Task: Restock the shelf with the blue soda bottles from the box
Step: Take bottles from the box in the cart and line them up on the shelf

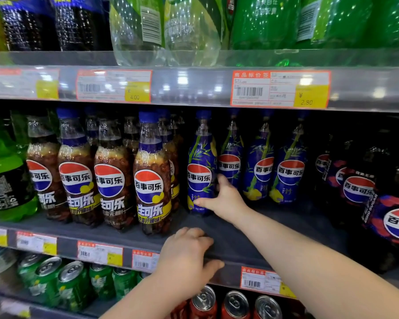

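1. R hand [221, 199] — fingers and thumb wrapped round blue soda bottle [200, 166], frame centre, standing on shelf [129, 239]; label "百事可乐".
2. 3 like btls [260, 171] just to its right.
3. L hand [187, 254] — fingers curled over shelf front edge, lower centre.
4. Upper right, price tag [280, 88]: "¥ 2.80".

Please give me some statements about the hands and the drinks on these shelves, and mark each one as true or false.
1. The right hand holds the leftmost blue bottle near its base. True.
2. The left hand carries a bottle. False: it grips the front edge of the middle shelf.
3. Four blue bottles can be seen on that shelf. True.
4. Under that shelf stand bottles. False: green cans and red cans stand there.
5. The brown bottles stand to the right of the blue ones. False: they stand to the left.
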A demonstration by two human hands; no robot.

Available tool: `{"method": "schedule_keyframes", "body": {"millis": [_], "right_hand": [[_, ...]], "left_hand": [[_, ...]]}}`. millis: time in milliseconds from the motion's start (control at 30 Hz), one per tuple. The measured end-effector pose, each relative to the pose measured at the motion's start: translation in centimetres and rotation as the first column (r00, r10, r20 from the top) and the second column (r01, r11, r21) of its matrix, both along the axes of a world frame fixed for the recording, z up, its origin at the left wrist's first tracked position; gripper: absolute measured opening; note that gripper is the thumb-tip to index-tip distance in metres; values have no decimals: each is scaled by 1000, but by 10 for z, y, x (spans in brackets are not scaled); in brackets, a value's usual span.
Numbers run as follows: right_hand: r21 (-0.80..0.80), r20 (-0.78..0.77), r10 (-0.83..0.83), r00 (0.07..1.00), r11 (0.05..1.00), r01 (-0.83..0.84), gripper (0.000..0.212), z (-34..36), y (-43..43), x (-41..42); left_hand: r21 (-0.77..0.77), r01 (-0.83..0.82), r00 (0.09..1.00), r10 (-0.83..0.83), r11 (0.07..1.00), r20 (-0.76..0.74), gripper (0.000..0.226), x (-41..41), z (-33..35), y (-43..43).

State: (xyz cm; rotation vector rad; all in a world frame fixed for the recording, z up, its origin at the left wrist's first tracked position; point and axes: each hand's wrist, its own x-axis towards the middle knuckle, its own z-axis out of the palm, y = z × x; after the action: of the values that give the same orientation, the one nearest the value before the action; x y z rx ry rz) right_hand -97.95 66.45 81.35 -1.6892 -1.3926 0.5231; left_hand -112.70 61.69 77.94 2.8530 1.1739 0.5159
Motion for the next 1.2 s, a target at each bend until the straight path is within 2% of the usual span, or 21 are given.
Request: {"method": "schedule_keyframes", "body": {"millis": [67,167,233,300,400,433,500,633,733,800,900,967,1033,1200], "right_hand": [[-12,5,4,1000,1000,-4,85,-1,0,0],[-23,-25,7,1000,1000,-7,87,-2,3,0],[-30,-16,6,1000,1000,-7,89,-2,5,1],[-39,5,22,1000,999,-22,91,-2,4,2],[-33,45,37,998,999,-36,92,0,-4,5],[-21,54,36,998,999,-35,91,2,-9,7],[-6,82,53,995,999,-53,86,7,-22,12],[12,278,146,949,988,-156,69,13,-66,21],[63,442,190,877,968,-242,60,12,-104,23],[63,495,236,836,950,-305,56,6,-126,21],[49,539,287,792,928,-369,52,-13,-149,15],[30,544,282,790,934,-355,50,-28,-164,7],[56,587,241,773,940,-336,45,-41,-175,-2],[72,616,218,757,941,-330,43,-65,-195,-34]], "left_hand": [[15,-10,1000,10,1000,14,83,0,0,-1],[-10,-5,1000,5,1000,-4,55,-1,2,-2],[44,-18,1000,19,999,-1,50,-2,-3,0],[29,0,999,-1,1000,34,56,-3,-3,-1],[22,-7,1000,7,1000,13,81,-2,-2,1],[24,-10,1000,10,1000,8,85,-2,-3,0],[9,-6,1000,6,1000,29,77,-3,1,-4],[60,-67,984,56,996,172,51,-11,-8,-19],[41,-183,938,163,982,305,46,-26,-13,-42],[34,-265,912,239,964,334,46,-41,-22,-58],[-51,-390,878,388,919,279,62,-66,-43,-81],[-127,-463,859,479,877,181,71,-85,-56,-94],[-148,-503,848,520,851,106,69,-106,-68,-103],[-185,-552,822,568,813,48,64,-166,-89,-123]]}}
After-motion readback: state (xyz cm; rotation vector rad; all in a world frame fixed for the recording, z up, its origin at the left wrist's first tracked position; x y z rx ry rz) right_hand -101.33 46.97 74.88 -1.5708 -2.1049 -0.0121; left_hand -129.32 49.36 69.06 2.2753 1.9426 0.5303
